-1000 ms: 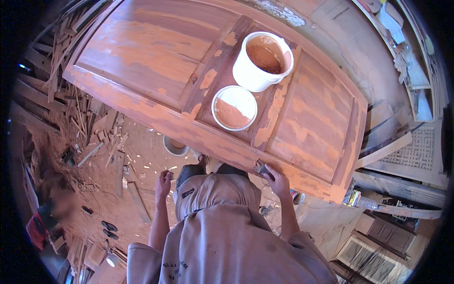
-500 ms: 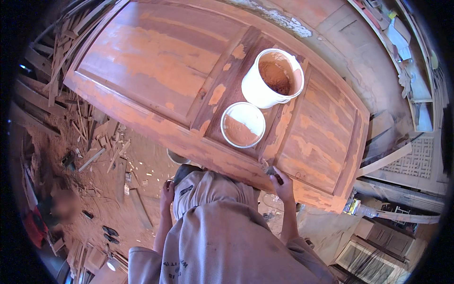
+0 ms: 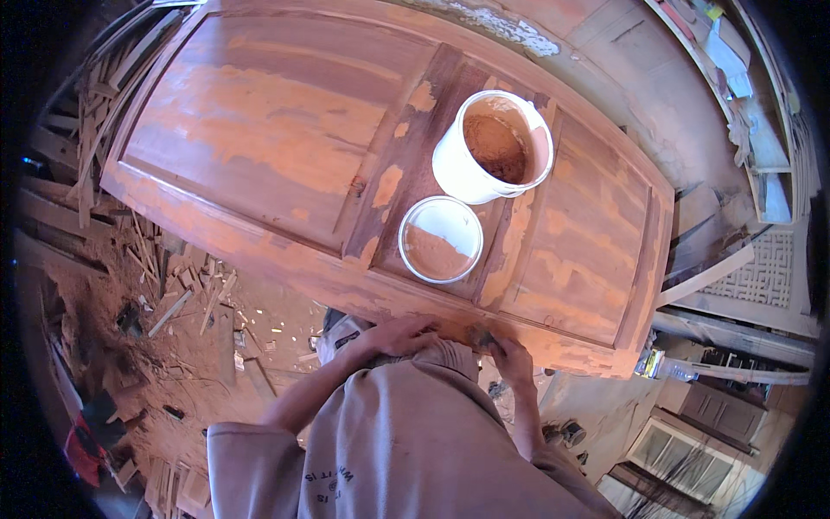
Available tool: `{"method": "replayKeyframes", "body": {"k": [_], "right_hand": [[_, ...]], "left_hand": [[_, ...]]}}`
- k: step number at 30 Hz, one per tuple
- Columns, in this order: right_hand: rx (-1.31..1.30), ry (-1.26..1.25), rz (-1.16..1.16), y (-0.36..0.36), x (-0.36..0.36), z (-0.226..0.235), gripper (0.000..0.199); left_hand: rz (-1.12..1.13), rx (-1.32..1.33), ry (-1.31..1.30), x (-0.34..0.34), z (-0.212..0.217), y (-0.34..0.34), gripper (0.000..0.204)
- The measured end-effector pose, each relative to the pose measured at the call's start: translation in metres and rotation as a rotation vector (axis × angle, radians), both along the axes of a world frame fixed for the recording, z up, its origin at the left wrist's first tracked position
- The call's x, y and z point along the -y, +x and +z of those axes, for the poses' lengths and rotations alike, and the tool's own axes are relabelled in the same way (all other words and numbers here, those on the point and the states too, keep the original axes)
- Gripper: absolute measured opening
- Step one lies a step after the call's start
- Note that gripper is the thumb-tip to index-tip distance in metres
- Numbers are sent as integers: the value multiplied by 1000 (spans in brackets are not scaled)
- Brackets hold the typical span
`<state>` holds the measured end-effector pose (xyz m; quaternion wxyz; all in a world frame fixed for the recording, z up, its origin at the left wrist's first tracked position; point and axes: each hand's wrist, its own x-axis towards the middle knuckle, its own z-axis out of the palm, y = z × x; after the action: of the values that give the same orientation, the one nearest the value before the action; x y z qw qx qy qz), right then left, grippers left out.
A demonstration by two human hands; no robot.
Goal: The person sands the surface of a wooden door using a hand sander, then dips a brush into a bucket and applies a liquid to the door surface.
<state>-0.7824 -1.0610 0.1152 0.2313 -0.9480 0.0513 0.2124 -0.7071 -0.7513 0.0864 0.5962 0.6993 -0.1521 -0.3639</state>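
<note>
A brown wooden panel door [image 3: 285,156] lies flat before me, patched with orange-brown filler. My right hand [image 3: 512,359] is at its near edge, closed round a small dark putty scraper [image 3: 481,336], whose blade end is against the wood. To the left of it, my left hand [image 3: 405,336] rests on the same edge with fingers stretched out, apparently holding nothing. Beyond the hands, a round white lid [image 3: 456,227] carries a smear of filler. Touching its far side is a white bucket [image 3: 456,169] with brown filler inside, standing on the door.
Wood scraps [image 3: 194,285] and sawdust litter the floor at left, with stacked sticks [image 3: 99,130] farther back. At right are a shelf [image 3: 761,173], a lattice panel [image 3: 756,277], a plastic bottle [image 3: 676,370] and leaning boards. A red cloth-like thing [image 3: 82,450] is at lower left.
My left hand has come up from my side to the door's near edge. My right hand has moved slightly down and left, bringing the scraper to that edge.
</note>
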Motion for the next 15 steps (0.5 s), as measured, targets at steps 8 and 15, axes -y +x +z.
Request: {"method": "replayKeyframes", "body": {"k": [8, 15], "right_hand": [[60, -39, 12, 1, -17, -2, 25], [-2, -33, -24, 2, -23, -5, 25]], "left_hand": [[-466, 186, 104, 70, -12, 39, 36], [-404, 148, -97, 81, -22, 31, 38]]}}
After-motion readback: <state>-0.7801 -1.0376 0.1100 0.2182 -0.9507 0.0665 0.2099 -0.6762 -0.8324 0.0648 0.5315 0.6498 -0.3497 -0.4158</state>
